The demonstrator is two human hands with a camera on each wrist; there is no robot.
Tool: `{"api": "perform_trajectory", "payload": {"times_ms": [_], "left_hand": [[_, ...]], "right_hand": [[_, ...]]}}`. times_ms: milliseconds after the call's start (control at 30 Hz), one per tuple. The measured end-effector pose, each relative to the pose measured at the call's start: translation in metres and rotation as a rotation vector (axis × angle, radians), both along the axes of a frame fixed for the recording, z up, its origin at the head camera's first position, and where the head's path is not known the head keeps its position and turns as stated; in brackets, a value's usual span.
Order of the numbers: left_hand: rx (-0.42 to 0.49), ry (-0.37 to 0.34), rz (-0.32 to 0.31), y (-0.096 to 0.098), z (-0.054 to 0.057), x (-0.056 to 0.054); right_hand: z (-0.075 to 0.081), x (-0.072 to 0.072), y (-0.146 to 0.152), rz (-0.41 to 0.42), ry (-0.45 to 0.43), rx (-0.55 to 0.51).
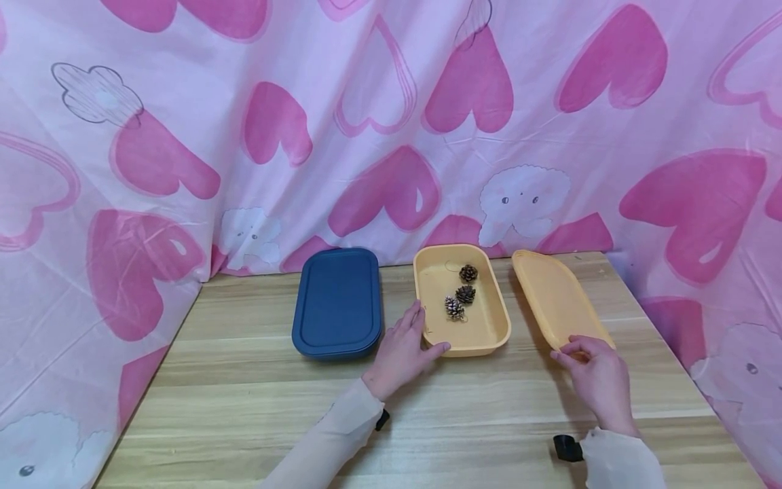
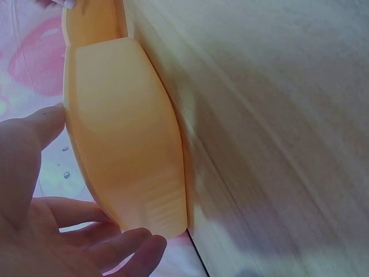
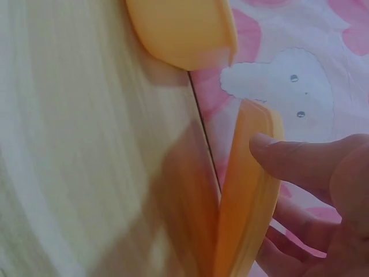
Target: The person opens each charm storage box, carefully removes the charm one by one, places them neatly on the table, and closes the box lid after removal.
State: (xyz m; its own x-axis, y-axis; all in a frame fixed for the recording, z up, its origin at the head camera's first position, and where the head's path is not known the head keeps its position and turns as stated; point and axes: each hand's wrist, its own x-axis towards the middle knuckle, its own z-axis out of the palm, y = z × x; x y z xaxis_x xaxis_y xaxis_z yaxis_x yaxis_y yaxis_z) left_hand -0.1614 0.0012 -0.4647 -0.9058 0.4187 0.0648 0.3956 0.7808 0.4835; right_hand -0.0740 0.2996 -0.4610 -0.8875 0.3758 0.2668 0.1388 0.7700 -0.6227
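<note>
A yellow-orange box (image 1: 469,351) without its cover stands on the table, with three pine cones (image 1: 466,295) inside toward its right and middle. My left hand (image 1: 398,354) rests on its near left corner, thumb on the front rim and the other fingers spread along the left side. The left wrist view shows the outer wall of the box (image 2: 127,133) between thumb and fingers. Off to the right, my right hand (image 1: 601,382) pinches the near end of the matching lid (image 1: 557,299). In the right wrist view the lid (image 3: 245,190) is tilted up over the table.
A dark blue box with its lid on (image 1: 339,302) stands left of the yellow-orange one. The wooden table (image 1: 244,394) ends at a pink heart-patterned cloth (image 1: 379,102) behind and at both sides.
</note>
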Motion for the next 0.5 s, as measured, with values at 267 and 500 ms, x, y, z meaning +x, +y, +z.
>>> {"api": "perform_trajectory", "payload": {"times_ms": [267,500], "left_hand": [[0.005,0.010,-0.001,0.000,-0.001,0.000],[0.008,0.010,0.002,0.001,-0.002,0.000]], "right_hand": [[-0.011,-0.002,0.002,0.010,-0.006,0.017],[-0.012,-0.002,0.003,0.101,-0.030,0.055]]}}
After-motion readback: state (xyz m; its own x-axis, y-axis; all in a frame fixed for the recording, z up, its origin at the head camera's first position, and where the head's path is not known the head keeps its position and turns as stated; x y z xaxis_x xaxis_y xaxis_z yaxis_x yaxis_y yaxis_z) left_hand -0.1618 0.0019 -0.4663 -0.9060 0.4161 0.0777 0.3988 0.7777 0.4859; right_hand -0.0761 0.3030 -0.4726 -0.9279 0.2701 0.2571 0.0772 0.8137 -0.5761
